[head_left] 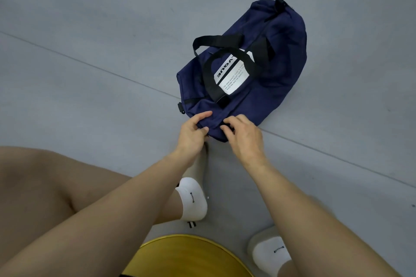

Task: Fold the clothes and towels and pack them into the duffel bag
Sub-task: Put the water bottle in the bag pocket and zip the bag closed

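Note:
A navy duffel bag [276, 56] with black handles and a white printed label lies on the grey floor, running from centre to upper right. Both hands are at its near end. My left hand [193, 134] pinches the fabric of the bag's near edge between thumb and fingers. My right hand [244, 135] sits just to the right, its fingers curled into the same edge of cloth. The bag looks closed and fairly flat. No clothes or towels are in sight.
My legs, in white socks [194, 201], are folded on the floor below the hands, one foot right under the bag's near end. A yellow round seat edge [186, 247] shows at the bottom. Grey floor with a seam line [90, 64] surrounds the bag.

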Demonstrator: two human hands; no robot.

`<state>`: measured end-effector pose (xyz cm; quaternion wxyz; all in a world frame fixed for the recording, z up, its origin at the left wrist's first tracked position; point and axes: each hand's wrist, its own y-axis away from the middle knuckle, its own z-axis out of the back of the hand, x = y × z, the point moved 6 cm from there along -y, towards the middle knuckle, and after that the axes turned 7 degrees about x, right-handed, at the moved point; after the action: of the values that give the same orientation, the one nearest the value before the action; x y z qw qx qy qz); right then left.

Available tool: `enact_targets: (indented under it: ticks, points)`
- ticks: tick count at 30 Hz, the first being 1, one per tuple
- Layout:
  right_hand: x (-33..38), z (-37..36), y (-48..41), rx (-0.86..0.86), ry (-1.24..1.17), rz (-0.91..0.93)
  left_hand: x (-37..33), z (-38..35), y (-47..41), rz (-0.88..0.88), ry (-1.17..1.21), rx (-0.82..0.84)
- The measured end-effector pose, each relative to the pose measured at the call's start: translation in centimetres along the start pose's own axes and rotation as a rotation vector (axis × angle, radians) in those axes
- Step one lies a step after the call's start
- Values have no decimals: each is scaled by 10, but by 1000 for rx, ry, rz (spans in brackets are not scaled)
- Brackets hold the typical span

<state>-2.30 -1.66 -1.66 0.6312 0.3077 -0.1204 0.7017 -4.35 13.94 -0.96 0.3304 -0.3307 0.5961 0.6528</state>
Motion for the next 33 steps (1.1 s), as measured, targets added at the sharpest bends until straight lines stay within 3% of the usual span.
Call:
enact_targets:
  ticks: [6,11,17,23,29,33]
  points:
    - [-1,10,-10,3,-14,57,-10,-2,-7,-70,-283,-22]
    - [-51,49,-20,-122,-149,-217,-12,14,-16,-112,-528,-30]
    - [-50,78,-24,-159,-66,-219,-25,41,-33,-175,-636,-64]
    - [-56,76,19,-246,-135,-411,-47,23,-43,-268,-775,12]
    - [-71,84,2,-233,-51,-413,-22,11,-18,-261,-746,37]
    - [-77,86,-29,-191,-23,-401,2,-12,2,-168,-536,-17]
